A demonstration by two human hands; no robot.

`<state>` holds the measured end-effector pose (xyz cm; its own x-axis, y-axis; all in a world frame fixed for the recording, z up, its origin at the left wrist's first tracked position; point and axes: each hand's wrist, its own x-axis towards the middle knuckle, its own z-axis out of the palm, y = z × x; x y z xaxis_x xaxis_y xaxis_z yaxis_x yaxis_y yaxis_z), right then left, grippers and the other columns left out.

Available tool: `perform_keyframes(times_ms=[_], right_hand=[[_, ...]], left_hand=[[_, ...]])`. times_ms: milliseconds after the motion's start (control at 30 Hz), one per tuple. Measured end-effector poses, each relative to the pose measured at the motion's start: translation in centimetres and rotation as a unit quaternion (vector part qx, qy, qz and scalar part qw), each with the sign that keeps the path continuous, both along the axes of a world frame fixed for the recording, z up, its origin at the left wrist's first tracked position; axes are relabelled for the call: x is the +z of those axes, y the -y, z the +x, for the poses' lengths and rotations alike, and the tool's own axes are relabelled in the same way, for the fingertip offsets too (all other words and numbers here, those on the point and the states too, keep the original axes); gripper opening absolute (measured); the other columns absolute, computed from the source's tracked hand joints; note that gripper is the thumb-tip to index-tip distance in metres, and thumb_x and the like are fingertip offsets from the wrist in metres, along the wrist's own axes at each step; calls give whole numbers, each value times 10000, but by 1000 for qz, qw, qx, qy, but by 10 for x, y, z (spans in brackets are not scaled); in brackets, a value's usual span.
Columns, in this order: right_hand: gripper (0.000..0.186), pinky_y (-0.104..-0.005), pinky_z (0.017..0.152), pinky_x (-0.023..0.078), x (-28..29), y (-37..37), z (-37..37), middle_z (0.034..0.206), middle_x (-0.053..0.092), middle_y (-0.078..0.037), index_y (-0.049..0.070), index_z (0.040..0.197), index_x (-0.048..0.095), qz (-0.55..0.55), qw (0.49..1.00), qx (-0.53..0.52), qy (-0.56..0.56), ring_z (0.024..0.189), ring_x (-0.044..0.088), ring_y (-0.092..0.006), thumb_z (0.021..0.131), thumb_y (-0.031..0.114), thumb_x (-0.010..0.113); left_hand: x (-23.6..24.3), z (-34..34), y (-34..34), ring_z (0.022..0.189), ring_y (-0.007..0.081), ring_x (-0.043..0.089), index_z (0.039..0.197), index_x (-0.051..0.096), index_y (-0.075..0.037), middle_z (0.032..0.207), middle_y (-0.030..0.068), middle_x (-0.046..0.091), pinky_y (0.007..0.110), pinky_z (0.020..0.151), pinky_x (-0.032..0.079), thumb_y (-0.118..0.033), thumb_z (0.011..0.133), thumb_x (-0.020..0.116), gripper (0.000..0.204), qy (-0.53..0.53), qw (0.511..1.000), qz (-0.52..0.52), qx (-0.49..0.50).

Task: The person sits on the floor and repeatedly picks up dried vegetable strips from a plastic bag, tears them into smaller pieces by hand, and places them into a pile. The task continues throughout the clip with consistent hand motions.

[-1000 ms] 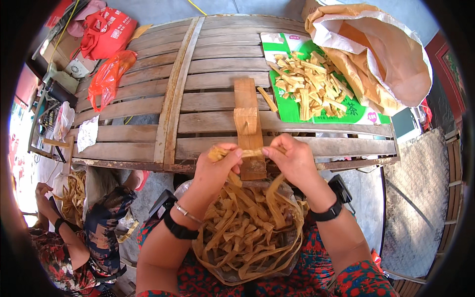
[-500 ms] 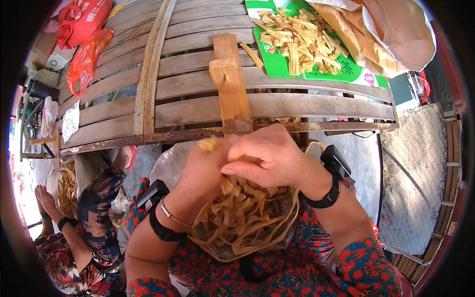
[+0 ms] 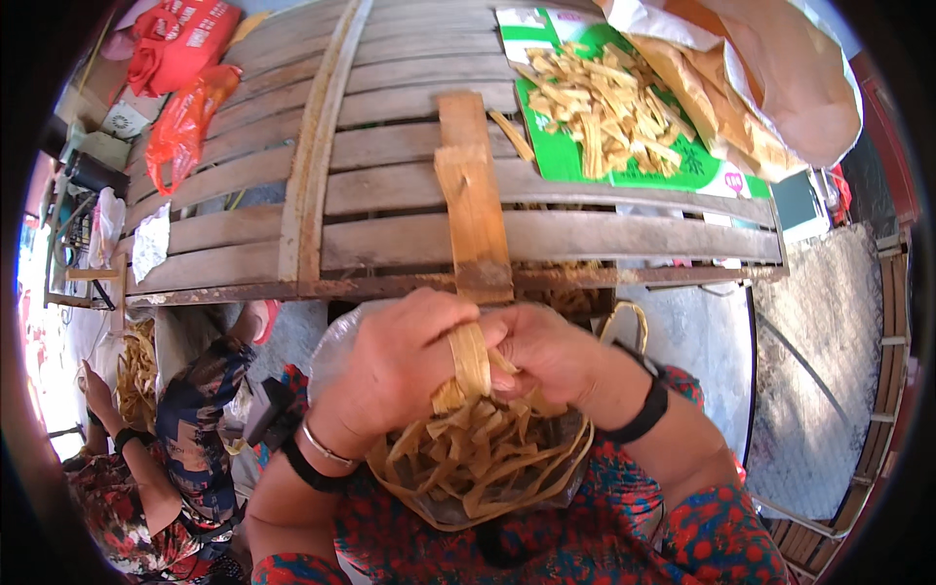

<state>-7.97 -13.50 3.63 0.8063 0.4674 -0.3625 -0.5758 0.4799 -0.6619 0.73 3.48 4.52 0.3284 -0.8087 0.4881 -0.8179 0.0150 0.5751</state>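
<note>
Head view: flat tan strip (image 3: 471,363) passes between the hands, upper end held under the left hand's (image 3: 405,349) curled fingers, right hand's (image 3: 548,353) fingers pinched narrow on it alongside, directly above the heaped strips (image 3: 475,458).

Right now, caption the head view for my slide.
Both hands close around a tan strip above a heap of similar strips, beside a slatted table.
</note>
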Motion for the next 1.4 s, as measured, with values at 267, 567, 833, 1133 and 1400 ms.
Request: perform_keyframes(times_ms=[267, 567, 833, 1133, 1400], right_hand=[[141, -264, 658, 517, -3, 0, -2, 876, 682, -70, -26, 985, 613, -356, 843, -223, 335, 778, 650, -120, 942, 108, 598], [357, -314, 504, 429, 1, -3, -3, 624, 548, -47, 29, 838, 584, -484, 829, -70, 272, 534, 536, -211, 967, 348, 491], [439, -207, 484, 271, 11, 12, -3, 618, 432, 52, 63, 761, 588, -126, 990, -54, 36, 538, 330, -45, 977, 434, 499], [301, -213, 491, 330, 8, 14, 1, 647, 554, 48, 40, 797, 672, -302, 949, -86, 6, 569, 430, -29, 907, 320, 657], [150, -202, 536, 391, -34, 36, 31, 705, 593, 57, 29, 806, 617, -534, 787, -252, 178, 625, 473, -26, 862, 130, 712]], left_hand=[[-5, -3, 1, 1152, 331, 540, 1015, 700, -105, 1238, 90, 596, 440, 899, 438, -209, 751, 731, 286, -60, 987, 81, 127], [-4, -2, -2, 1125, 279, 578, 835, 652, 34, 1165, 143, 612, 374, 898, 490, -31, 822, 633, 69, -301, 952, -32, 40], [11, 15, -16, 904, 169, 636, 980, 665, 47, 985, 101, 666, 293, 799, 504, -114, 890, 655, 186, -504, 852, -96, 102], [-8, 6, -5, 556, 144, 577, 958, 578, -7, 712, 81, 623, 261, 512, 468, -13, 834, 654, 146, -701, 703, -42, 114], [-39, 26, 31, 633, 110, 578, 969, 624, 13, 761, 40, 617, 234, 576, 462, -126, 878, 667, 171, -647, 727, -81, 214]])
